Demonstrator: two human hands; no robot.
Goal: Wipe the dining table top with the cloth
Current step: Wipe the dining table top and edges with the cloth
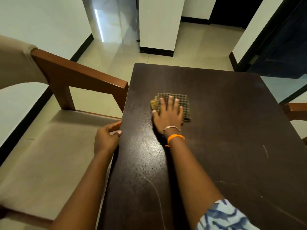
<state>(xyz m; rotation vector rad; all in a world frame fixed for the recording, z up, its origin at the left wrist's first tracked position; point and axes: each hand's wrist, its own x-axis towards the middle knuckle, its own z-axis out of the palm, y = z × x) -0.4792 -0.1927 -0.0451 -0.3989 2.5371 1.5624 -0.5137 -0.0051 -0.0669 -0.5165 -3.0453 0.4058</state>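
Note:
A dark brown dining table (224,130) fills the middle and right of the head view, with dust and pale streaks on its near part. A folded checked cloth (184,101) with a yellow corner lies on the table's left-centre. My right hand (167,115) presses flat on the cloth with straight, spread fingers. My left hand (107,138) holds the table's left edge, thumb on top and fingers curled under the rim.
A wooden chair (54,146) with a beige cushioned seat stands tight against the table's left side. Another chair's wooden arm (295,110) shows at the right edge. Tiled floor, a white pillar (157,30) and dark doorways lie beyond the far edge.

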